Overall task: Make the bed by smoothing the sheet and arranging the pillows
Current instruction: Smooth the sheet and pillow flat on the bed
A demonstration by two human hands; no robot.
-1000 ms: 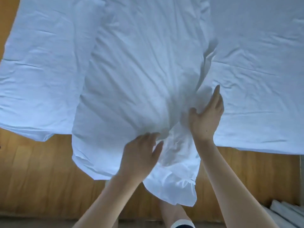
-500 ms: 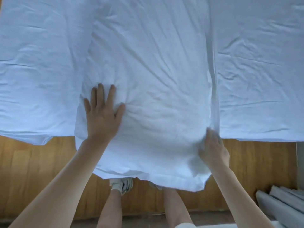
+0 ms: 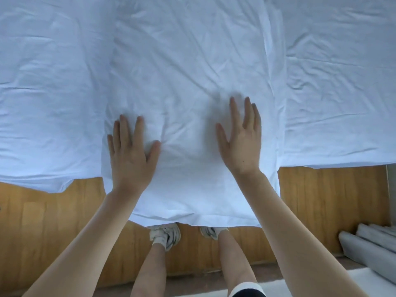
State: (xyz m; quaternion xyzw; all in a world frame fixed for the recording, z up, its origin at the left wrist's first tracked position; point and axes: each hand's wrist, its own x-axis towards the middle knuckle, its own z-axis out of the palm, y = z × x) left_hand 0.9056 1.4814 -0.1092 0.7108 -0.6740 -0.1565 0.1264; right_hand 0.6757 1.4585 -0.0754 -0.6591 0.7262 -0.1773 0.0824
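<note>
From the head view, a white pillow (image 3: 192,86) is seen lying across the near edge of the bed, on top of the white sheet (image 3: 47,86), and it serves as the landmark here. Its near end is pushed out past the sheet's edge and hangs over the wooden floor (image 3: 38,228).

The left hand (image 3: 131,155) is laid flat on the pillow's near left corner, palm down. Its fingers (image 3: 123,129) are held straight and slightly spread, thumb out to the side, and nothing is gripped. The fabric is dimpled just beyond them.

The right hand (image 3: 243,142) is placed on the pillow's right half, a little farther up than the left. Its fingers (image 3: 247,112) are kept straight and close together, with the thumb splayed toward the pillow's middle; nothing is clasped. Whether the palm is fully pressed down cannot be told, as the fingertips are slightly blurred.

Wrinkled sheet is spread to either side of the pillow. A long fold is seen running along the pillow's right edge.

Below the pillow's overhanging end, two white sneakers (image 3: 166,235) are partly covered by it, planted on the floor. Well to the right of the pillow, low in the corner, a few pale rolled tubes (image 3: 368,245) are stacked on the floor.
</note>
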